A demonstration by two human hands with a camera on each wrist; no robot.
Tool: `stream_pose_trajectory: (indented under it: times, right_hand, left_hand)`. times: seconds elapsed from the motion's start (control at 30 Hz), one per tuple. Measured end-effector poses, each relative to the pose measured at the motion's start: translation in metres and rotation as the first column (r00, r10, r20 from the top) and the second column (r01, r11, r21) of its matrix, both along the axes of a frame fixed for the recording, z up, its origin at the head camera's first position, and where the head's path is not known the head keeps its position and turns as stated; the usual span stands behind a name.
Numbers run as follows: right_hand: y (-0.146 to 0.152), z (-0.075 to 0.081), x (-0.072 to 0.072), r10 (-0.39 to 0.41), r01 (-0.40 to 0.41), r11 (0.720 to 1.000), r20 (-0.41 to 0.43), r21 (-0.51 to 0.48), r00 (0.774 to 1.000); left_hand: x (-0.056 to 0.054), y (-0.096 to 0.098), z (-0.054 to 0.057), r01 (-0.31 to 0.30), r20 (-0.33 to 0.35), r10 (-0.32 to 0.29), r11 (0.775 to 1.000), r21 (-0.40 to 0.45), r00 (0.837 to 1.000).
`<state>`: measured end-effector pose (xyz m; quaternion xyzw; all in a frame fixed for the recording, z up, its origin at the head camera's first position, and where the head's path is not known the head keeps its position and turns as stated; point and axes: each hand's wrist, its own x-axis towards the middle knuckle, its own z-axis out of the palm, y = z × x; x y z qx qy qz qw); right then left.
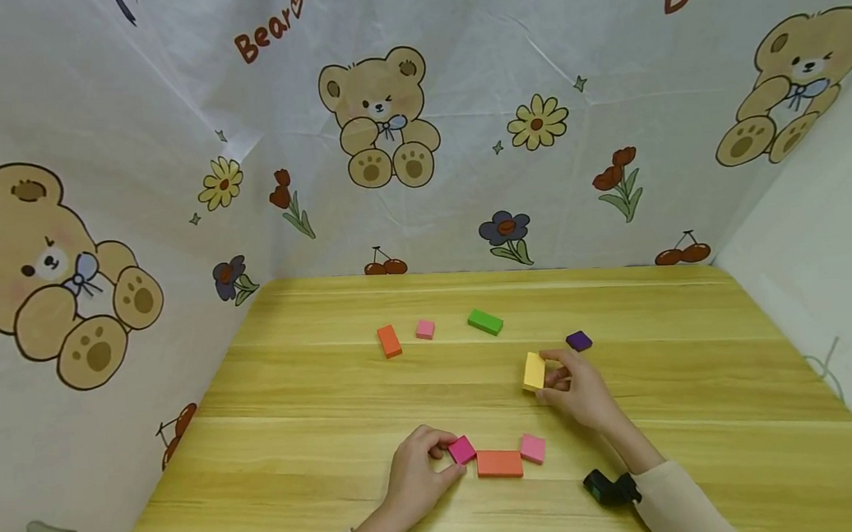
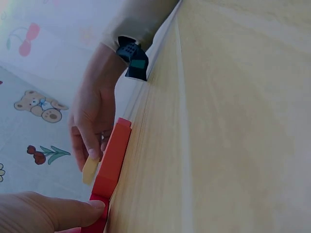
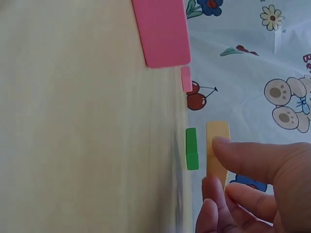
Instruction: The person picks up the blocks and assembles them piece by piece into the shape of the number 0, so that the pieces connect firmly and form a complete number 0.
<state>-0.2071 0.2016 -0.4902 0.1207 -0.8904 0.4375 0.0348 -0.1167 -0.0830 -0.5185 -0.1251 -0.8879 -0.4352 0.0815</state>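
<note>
My left hand [image 1: 418, 477] pinches a magenta block [image 1: 462, 450] between thumb and fingers, low on the table. That block touches the left end of an orange-red block [image 1: 499, 464], and a pink block [image 1: 533, 448] stands at the other end. Farther up and to the right, my right hand [image 1: 581, 389] grips a yellow block [image 1: 533, 372] by its side. In the right wrist view the thumb lies across the yellow block [image 3: 217, 150], with fingers beneath. The left wrist view has the left thumb [image 2: 73, 212] pressing the red-looking block [image 2: 98, 213].
Farther back on the wooden table [image 1: 316, 389] lie an orange block [image 1: 389, 342], a small pink block [image 1: 425, 329], a green block [image 1: 485, 322] and a purple block [image 1: 579, 341]. A black wrist device [image 1: 611, 489] sits by the right sleeve. Bear-printed cloth [image 1: 466, 197] walls the back and sides.
</note>
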Motion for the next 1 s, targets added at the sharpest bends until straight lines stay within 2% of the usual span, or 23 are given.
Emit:
stream_pose_trajectory:
  times: [0.2, 0.4, 0.6, 1.0]
  right_hand:
    - [0.002, -0.001, 0.011, 0.031, -0.03, 0.999, 0.049, -0.016, 0.998]
    - [0.002, -0.001, 0.02, 0.073, -0.073, 0.997, 0.035, -0.016, 0.997]
    - [0.001, -0.003, 0.028, 0.115, -0.112, 0.993, 0.069, -0.042, 0.991]
    - [0.003, -0.01, 0.035, 0.187, -0.186, 0.982, 0.019, -0.027, 0.982]
  left_hand:
    - [0.0, 0.0, -0.001, 0.003, -0.002, -0.003, 1.0, -0.002, 1.0]
    - [0.0, -0.001, -0.001, 0.005, -0.003, -0.005, 1.0, 0.001, 1.0]
    - [0.0, 0.0, -0.001, 0.009, -0.005, -0.009, 1.0, 0.003, 1.0]
    - [0.001, -0.001, 0.001, 0.008, 0.006, -0.008, 1.0, -0.001, 1.0]
